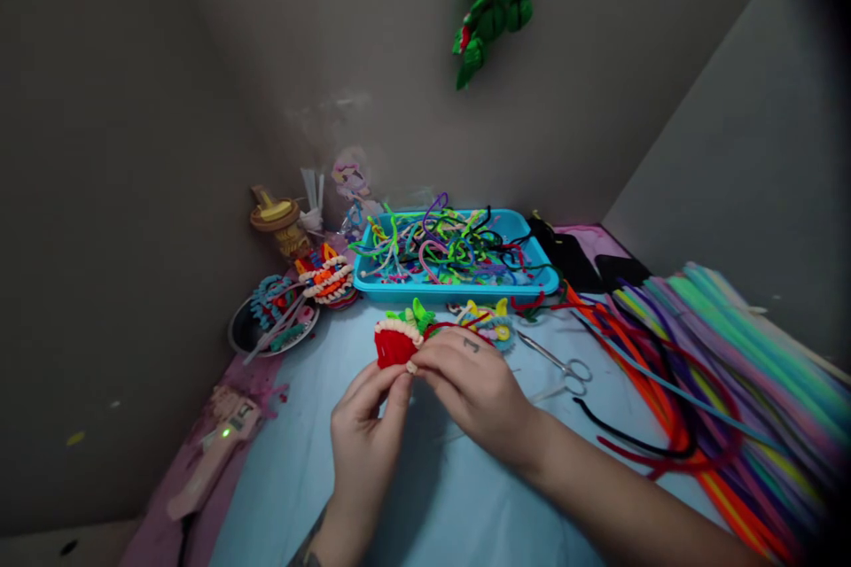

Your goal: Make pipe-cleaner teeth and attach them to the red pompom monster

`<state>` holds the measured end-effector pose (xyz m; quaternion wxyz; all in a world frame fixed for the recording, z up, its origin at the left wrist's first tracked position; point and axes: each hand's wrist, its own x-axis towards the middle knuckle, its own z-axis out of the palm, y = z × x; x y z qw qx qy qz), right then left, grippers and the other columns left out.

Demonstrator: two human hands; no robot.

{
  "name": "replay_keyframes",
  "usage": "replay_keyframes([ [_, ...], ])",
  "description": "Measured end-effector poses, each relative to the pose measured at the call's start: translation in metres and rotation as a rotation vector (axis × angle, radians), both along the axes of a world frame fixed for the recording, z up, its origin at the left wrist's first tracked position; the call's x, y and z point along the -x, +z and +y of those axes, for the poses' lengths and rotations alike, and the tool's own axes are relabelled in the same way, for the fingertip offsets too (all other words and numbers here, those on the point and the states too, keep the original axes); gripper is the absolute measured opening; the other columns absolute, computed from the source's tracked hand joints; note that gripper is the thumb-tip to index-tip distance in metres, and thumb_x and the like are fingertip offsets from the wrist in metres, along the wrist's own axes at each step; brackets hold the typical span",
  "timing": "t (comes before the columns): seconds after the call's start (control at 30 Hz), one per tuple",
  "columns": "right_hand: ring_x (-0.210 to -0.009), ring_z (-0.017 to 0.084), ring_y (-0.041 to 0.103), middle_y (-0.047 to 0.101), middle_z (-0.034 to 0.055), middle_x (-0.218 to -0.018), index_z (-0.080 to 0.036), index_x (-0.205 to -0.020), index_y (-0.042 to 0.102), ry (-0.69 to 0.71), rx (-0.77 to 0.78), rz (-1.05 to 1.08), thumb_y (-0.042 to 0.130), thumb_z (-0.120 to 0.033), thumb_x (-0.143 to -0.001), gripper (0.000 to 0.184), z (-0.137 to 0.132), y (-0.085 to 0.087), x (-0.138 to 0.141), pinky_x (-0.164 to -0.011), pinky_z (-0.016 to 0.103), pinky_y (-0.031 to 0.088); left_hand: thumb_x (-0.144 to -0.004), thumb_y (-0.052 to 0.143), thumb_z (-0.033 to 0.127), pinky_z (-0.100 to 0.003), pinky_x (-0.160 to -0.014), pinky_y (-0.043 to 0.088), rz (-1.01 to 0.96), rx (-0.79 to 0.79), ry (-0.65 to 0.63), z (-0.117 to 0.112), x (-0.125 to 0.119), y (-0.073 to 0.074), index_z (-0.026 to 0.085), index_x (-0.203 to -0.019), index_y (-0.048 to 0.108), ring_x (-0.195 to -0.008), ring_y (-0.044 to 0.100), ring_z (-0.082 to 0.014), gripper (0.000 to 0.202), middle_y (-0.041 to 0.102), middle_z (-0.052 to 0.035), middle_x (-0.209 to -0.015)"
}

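The red pipe-cleaner piece (392,347) sits just off the light blue mat (299,478), a little left of centre, held up at the tips of both hands. It has a cream trim along its top and green loops (418,315) sprouting from the far side. From my view it lies directly beyond the fingertips, away from the body, with its wider axis running left to right.

The left hand (365,430) comes up from below, with thumb and forefinger pinched on the piece's lower near edge. The right hand (469,385) comes in from the right, knuckles up, its fingertips closed on the same lower edge and touching the left's. Both grasp the piece. The right hand covers more of it, so I cannot tell how far that side extends.

Just beyond the right hand lies a yellow and blue pipe-cleaner piece (490,321), with scissors (562,365) near its right side. Farther back stands a blue tray (458,291) of tangled offcuts. A bundle of long pipe cleaners (731,345) fans along the right, with one black pipe cleaner (625,436) curled loose before it. To the left are a metal bowl (240,338), a striped orange piece (325,276) and a glue gun (213,452). A green figure (495,0) hangs on the wall.
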<state>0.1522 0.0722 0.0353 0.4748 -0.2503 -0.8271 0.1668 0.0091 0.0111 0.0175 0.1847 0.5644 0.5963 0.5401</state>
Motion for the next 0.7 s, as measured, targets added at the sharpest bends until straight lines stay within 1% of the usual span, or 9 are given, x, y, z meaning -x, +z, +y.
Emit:
replay_keyframes([
  [0.23, -0.083, 0.019, 0.060, 0.068, 0.0059, -0.086, -0.019, -0.093, 0.062, 0.022, -0.011, -0.074, 0.048, -0.013, -0.091, 0.016, 0.0006, -0.0008, -0.0024, -0.076, 0.033, 0.049, -0.084, 0.060, 0.021, -0.022, -0.070, 0.050, 0.020, 0.038, -0.031, 0.0005, 0.0014, 0.0000, 0.020, -0.083, 0.072, -0.076, 0.064, -0.0144, 0.012, 0.069, -0.0022, -0.082],
  [0.37, -0.082, 0.018, 0.061, 0.069, 0.0062, -0.085, -0.019, -0.091, 0.062, 0.014, -0.012, -0.078, 0.047, -0.014, -0.091, 0.016, 0.0009, 0.0014, -0.0013, -0.076, 0.033, 0.049, -0.083, 0.061, 0.019, -0.023, -0.070, 0.050, 0.108, -0.019, -0.012, 0.0014, 0.0027, -0.0022, 0.019, -0.087, 0.071, -0.074, 0.064, -0.0143, 0.011, 0.069, -0.0027, -0.082],
  [0.5, -0.082, 0.019, 0.061, 0.068, 0.0062, -0.085, -0.018, -0.093, 0.062, 0.024, 0.033, -0.071, 0.049, -0.013, -0.090, 0.014, 0.0014, 0.0005, -0.0004, -0.075, 0.032, 0.050, -0.082, 0.062, 0.017, -0.023, -0.071, 0.051, 0.201, -0.095, -0.008, 0.0022, 0.0022, -0.0032, 0.017, -0.088, 0.070, -0.077, 0.065, -0.0154, 0.011, 0.069, -0.0049, -0.084],
  [0.6, -0.081, 0.018, 0.061, 0.068, 0.0056, -0.085, -0.018, -0.093, 0.061, 0.040, 0.051, -0.066, 0.050, -0.014, -0.090, 0.013, 0.0021, -0.0008, -0.0005, -0.075, 0.032, 0.049, -0.082, 0.061, 0.015, -0.023, -0.071, 0.051, 0.224, -0.125, -0.008, 0.0025, 0.0021, -0.0024, 0.017, -0.088, 0.071, -0.077, 0.065, -0.0151, 0.012, 0.070, -0.0053, -0.084],
  [0.7, -0.080, 0.018, 0.060, 0.068, 0.0051, -0.084, -0.018, -0.091, 0.062, 0.054, 0.051, -0.071, 0.050, -0.014, -0.091, 0.012, 0.0030, -0.0012, -0.0013, -0.073, 0.031, 0.049, -0.082, 0.061, 0.016, -0.022, -0.069, 0.051, 0.210, -0.115, -0.012, 0.0037, 0.0027, -0.0013, 0.017, -0.088, 0.071, -0.074, 0.065, -0.0145, 0.012, 0.070, -0.0046, -0.083],
])
